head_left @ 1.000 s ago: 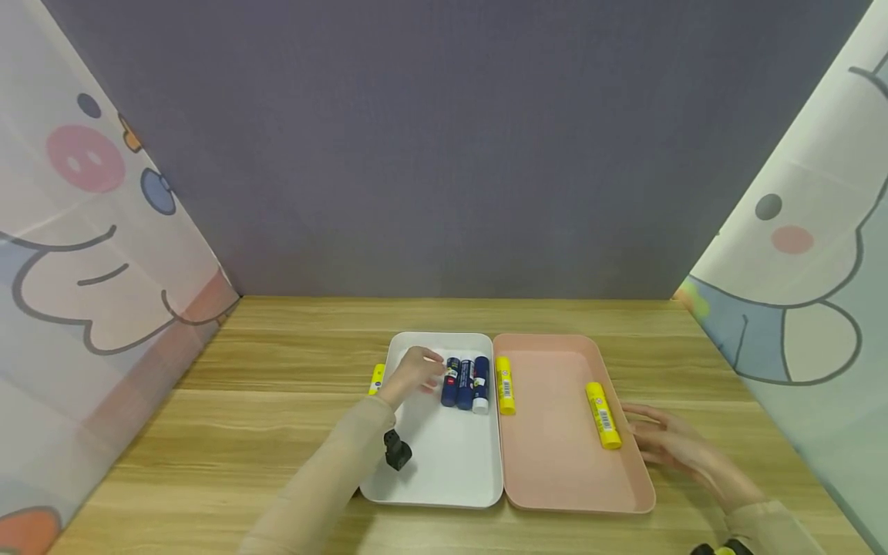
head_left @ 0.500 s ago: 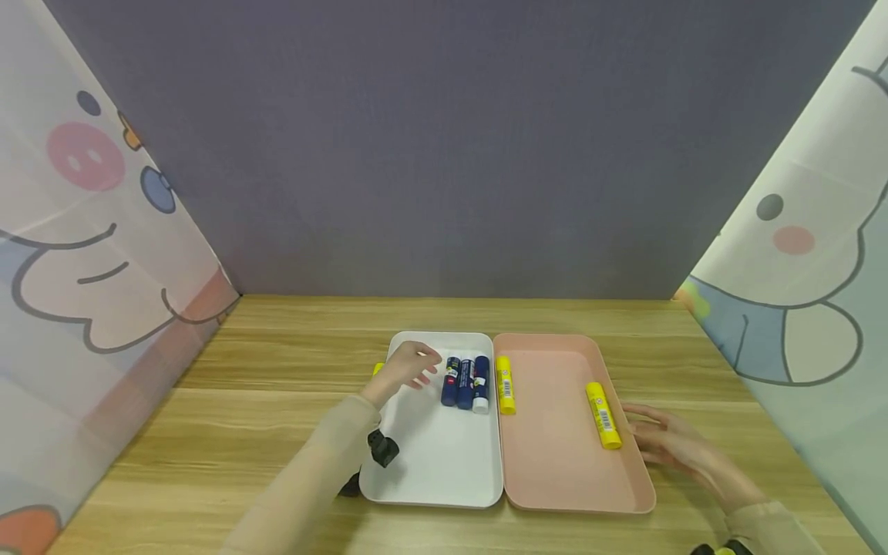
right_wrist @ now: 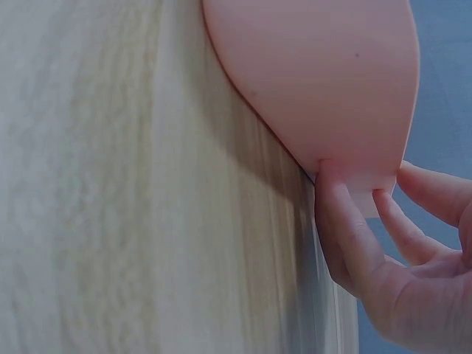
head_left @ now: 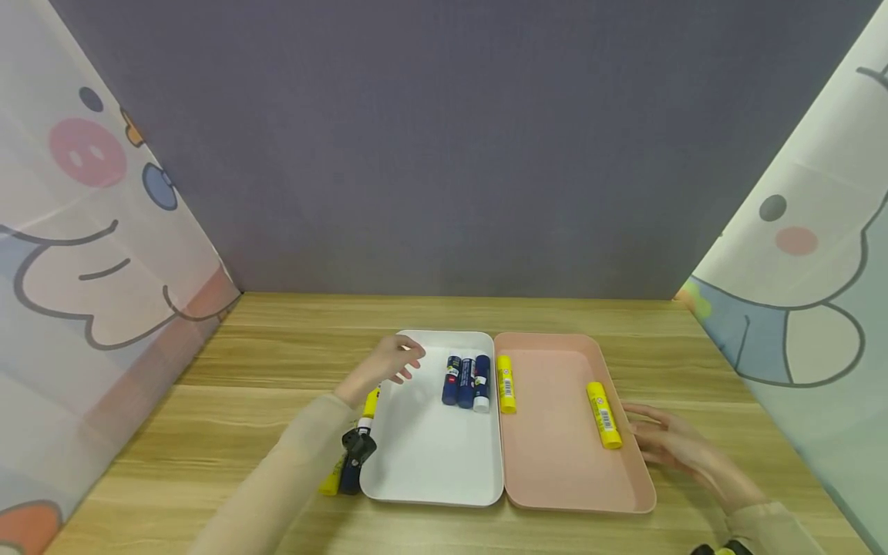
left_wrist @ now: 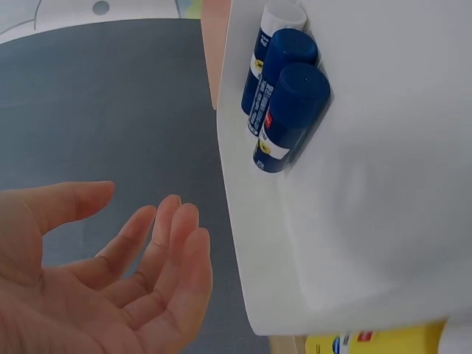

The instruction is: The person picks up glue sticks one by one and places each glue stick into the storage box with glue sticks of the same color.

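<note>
My left hand hovers over the far left corner of a white tray, its fingers loosely bent and holding nothing. Three dark blue glue sticks lie side by side against that tray's right wall; in the left wrist view the blue glue sticks are apart from the fingers. Beside it is a pink tray with two yellow glue sticks, one by the left wall and one by the right. The fingers of my right hand touch the pink tray's outer right wall.
Left of the white tray, partly under my left forearm, lie yellow glue sticks and a dark blue glue stick on the wooden table. A grey panel stands behind, with printed cloths at the sides.
My left hand has drawn back leftward from the blue glue sticks toward the white tray's left edge, uncovering glue sticks on the table. My right hand has stayed at the pink tray.
</note>
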`<state>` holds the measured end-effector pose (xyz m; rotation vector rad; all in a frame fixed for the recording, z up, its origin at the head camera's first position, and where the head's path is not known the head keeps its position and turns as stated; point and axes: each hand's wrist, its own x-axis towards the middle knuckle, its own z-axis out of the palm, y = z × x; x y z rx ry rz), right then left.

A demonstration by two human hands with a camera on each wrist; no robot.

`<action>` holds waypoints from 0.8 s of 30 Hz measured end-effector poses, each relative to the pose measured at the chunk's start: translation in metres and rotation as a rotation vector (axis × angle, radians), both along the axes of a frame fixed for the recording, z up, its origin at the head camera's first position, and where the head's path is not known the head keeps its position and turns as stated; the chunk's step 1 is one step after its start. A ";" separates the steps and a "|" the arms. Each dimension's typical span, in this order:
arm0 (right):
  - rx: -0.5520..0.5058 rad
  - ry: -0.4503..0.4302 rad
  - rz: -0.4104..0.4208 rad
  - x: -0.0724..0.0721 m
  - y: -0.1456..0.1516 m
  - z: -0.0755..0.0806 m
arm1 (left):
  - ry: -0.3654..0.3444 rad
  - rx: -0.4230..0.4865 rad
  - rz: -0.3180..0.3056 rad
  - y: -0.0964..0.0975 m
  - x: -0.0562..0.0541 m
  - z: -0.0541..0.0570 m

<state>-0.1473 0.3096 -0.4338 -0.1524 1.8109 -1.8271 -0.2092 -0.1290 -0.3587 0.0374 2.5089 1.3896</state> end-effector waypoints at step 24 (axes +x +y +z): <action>-0.059 -0.010 0.015 -0.001 -0.001 0.000 | 0.093 -0.006 -0.002 -0.051 0.026 0.008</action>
